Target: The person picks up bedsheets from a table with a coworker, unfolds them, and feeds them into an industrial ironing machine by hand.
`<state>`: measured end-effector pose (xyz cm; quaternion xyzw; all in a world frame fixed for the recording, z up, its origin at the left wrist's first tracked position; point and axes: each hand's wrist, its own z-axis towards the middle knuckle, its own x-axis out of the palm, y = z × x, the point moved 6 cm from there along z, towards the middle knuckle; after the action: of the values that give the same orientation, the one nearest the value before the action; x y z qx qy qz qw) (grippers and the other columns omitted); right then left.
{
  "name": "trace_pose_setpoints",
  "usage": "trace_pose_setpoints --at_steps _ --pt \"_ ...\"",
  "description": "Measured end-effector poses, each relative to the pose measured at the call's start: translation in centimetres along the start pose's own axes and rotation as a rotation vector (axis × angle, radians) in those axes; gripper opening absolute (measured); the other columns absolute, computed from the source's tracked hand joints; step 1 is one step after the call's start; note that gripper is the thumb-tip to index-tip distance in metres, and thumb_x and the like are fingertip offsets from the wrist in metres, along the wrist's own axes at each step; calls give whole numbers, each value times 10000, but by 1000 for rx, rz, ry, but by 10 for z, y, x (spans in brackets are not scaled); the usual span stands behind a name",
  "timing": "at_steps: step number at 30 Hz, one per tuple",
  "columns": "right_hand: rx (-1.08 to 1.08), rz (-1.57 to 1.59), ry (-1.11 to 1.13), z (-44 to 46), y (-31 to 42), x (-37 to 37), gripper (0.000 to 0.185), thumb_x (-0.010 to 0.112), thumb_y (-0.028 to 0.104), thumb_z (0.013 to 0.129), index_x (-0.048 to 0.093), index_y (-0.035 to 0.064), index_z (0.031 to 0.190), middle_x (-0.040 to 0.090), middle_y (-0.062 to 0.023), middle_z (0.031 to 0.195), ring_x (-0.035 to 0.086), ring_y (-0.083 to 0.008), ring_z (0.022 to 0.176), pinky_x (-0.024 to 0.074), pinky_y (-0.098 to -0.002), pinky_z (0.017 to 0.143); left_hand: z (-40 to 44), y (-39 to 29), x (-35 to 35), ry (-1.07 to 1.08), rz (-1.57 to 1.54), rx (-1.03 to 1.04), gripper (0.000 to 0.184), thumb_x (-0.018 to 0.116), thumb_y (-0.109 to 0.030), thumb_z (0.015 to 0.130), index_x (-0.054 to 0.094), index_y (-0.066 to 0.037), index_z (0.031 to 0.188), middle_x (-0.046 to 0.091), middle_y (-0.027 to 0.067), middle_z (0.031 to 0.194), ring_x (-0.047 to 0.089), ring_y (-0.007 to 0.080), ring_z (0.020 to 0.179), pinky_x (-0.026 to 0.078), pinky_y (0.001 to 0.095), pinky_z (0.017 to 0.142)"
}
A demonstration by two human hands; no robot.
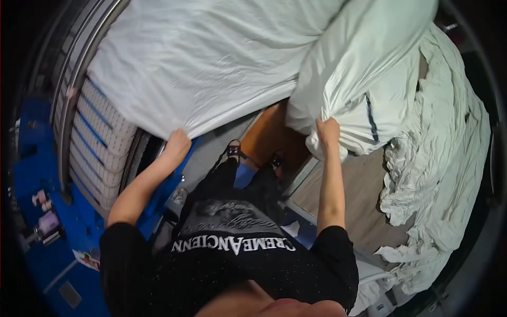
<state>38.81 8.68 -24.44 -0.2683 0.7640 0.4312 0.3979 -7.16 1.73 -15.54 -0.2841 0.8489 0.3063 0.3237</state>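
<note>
A large white sheet (211, 58) spreads across the top of the head view. My left hand (178, 143) is closed on its near edge, close to the roller machine at the left. Farther right, my right hand (328, 132) grips a gathered fold of white cloth, with folds fanning out above the fist and a small bunch hanging below it. Between both hands the near edge slants upward to the right. The cloth beside my right hand carries a short dark stripe (372, 119). Whether both hands hold one and the same piece cannot be made out.
At the left stand a curved metal rail (71, 100) and a ribbed, belt-covered roller (103, 142). Crumpled pale cloth (433, 158) hangs over a wood-grain board (343, 185) at the right. A purple object (48, 223) lies on a blue surface (31, 185).
</note>
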Motion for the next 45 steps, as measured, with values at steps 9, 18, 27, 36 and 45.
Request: trace_pose_setpoints --at_steps 9,18,27,36,45 --pt "-23 941 163 -163 107 -54 334 616 202 757 597 -31 995 601 -38 865 533 -119 765 422 -258 700 -7 18 6 -119 -180 26 164 552 -162 738 658 -74 827 583 84 917 530 235 943 448 301 697" --pt "-67 -130 -71 -159 58 -26 337 605 286 714 575 -46 765 600 -240 729 583 -407 760 456 -458 691 51 30 32 -558 132 11 211 516 -144 756 651 2 825 564 120 918 534 256 879 486 314 660" --pt "-110 -181 72 -135 66 -12 389 584 303 715 578 -65 844 599 -268 746 590 -414 746 456 -442 699 -54 29 50 -144 -372 -16 60 616 -88 661 663 -68 692 644 103 758 632 237 772 497 354 608" --pt "-213 683 150 -164 154 -7 419 648 263 779 543 -37 1052 616 -107 938 575 -180 872 436 -305 786 -109 10 -59 -816 -592 59 169 580 -124 672 602 -43 819 560 71 829 540 219 839 437 308 682" --pt "233 1428 376 -194 106 -22 450 522 241 855 435 -27 1205 597 -166 1007 608 -279 857 507 -392 746 75 33 -2 -716 192 128 316 519 -146 699 631 11 950 590 149 1023 504 274 1040 352 387 942"
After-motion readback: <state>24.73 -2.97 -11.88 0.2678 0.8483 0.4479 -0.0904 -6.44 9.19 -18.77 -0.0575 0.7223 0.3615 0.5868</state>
